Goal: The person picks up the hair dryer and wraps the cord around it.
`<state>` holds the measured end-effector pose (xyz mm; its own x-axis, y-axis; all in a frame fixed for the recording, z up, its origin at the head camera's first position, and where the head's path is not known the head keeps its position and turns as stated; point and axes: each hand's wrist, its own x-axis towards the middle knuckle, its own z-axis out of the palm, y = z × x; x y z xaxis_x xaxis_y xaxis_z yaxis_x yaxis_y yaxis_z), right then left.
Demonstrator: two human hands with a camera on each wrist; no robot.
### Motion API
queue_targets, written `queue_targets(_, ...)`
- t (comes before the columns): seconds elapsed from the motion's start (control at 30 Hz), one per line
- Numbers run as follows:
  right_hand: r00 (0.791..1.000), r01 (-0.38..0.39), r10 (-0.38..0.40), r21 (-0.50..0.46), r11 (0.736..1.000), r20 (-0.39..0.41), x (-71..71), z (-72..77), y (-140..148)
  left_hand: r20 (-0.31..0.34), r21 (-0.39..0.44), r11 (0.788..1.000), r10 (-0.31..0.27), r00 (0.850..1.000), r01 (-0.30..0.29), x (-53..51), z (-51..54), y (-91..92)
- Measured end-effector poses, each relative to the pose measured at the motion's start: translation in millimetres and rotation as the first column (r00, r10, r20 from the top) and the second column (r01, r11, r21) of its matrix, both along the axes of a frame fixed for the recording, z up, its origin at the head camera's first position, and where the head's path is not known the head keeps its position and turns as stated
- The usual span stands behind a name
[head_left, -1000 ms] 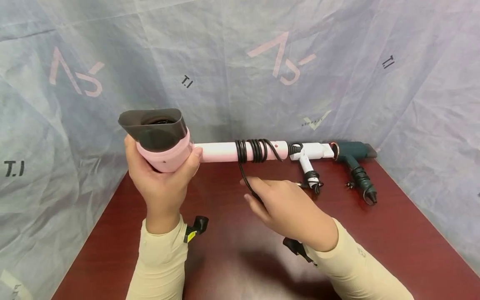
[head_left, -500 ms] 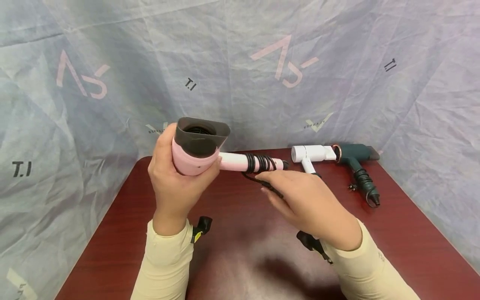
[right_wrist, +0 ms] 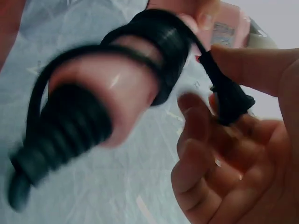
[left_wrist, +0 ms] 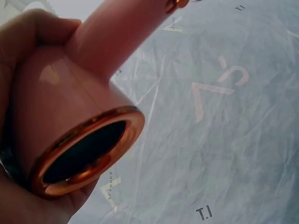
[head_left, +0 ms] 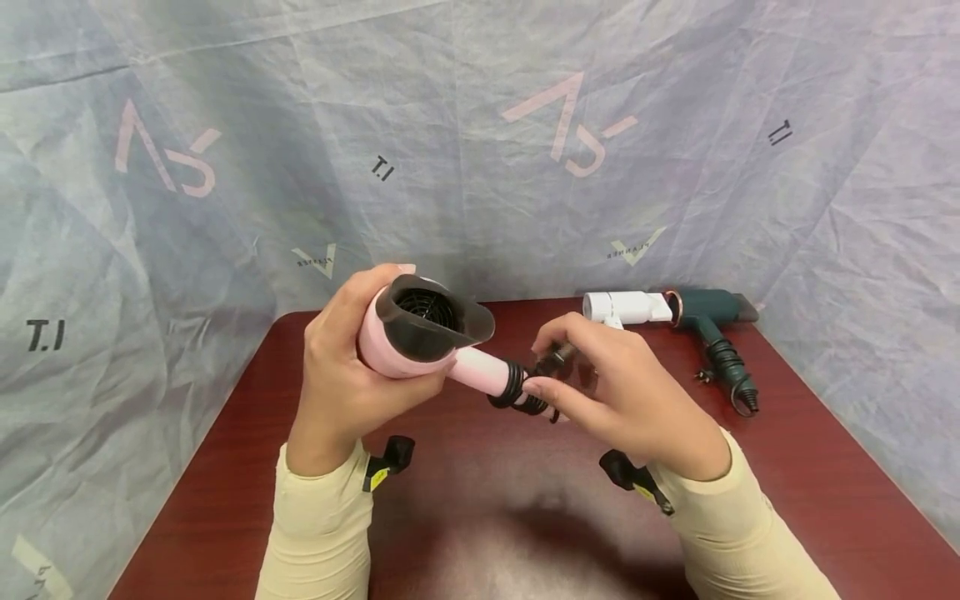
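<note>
My left hand (head_left: 337, 371) grips the barrel of a pink hair dryer (head_left: 390, 358) above the table. Its dark nozzle (head_left: 416, 337) faces up and towards me, and the handle (head_left: 480, 371) slants down to the right. In the left wrist view, the copper-coloured rear ring (left_wrist: 135, 122) shows. A black cord (right_wrist: 180, 35) is wound round the handle in several turns. At the cord's end, my right hand (head_left: 637, 392) holds the black plug (right_wrist: 229, 100) between thumb and fingers, close beside the handle. The handle's end is partly hidden in the head view.
On the dark red table (head_left: 465, 500), a white hair dryer (head_left: 637, 307) lies at the back right, partly behind my right hand. Touching it on the right is a dark green hair dryer (head_left: 708, 308) with its cord wrapped. Grey cloth (head_left: 450, 167) hangs behind the table.
The pink hair dryer has moved right with my left hand and turned, its handle swinging from level to slanting down. My right hand has moved right and now holds the plug beside the handle.
</note>
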<state>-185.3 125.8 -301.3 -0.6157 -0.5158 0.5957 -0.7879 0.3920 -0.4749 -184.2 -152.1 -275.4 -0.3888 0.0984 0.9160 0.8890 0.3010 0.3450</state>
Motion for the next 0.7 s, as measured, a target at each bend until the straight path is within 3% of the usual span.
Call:
queue_targets(0.13, 0.993, 0.082, -0.087, -0.055, 0.995, -0.086, -4.3, -4.7, -7.4, 0.004, -0.01, 1.0, -0.002, 1.0, 0.002, 2.4, 2.5, -1.2)
queue_targets(0.3, 0.94, 0.159, -0.188, -0.121, 0.98, -0.285, -6.9, -15.2, -22.7, 0.039, 0.012, 0.998, 0.054, 0.998, -0.054, 3.0, 5.0, 2.6)
queue_targets(0.4, 0.911, 0.193, -0.205, -0.069, 0.979, -0.359, -6.9, -26.7, -31.9, 0.113, 0.013, 0.995, 0.094, 0.989, -0.096, 0.1, 1.6, 2.9)
queue_targets(0.5, 0.891, 0.279, -0.241, 0.044, 0.959, -0.385, -9.8, -43.3, -39.0, 0.211, -0.03, 0.986, 0.167, 0.963, -0.165, -15.6, -12.4, 0.5)
queue_targets(0.6, 0.872, 0.361, -0.28, 0.142, 0.922, -0.401, -21.6, -63.5, -44.3, 0.31, -0.137, 0.965, 0.255, 0.916, -0.222, -42.0, -30.8, 0.3)
queue_targets(0.7, 0.855, 0.404, -0.298, 0.186, 0.896, -0.425, -39.2, -87.2, -45.8, 0.387, -0.275, 0.941, 0.298, 0.873, -0.199, -70.7, -46.1, 8.6)
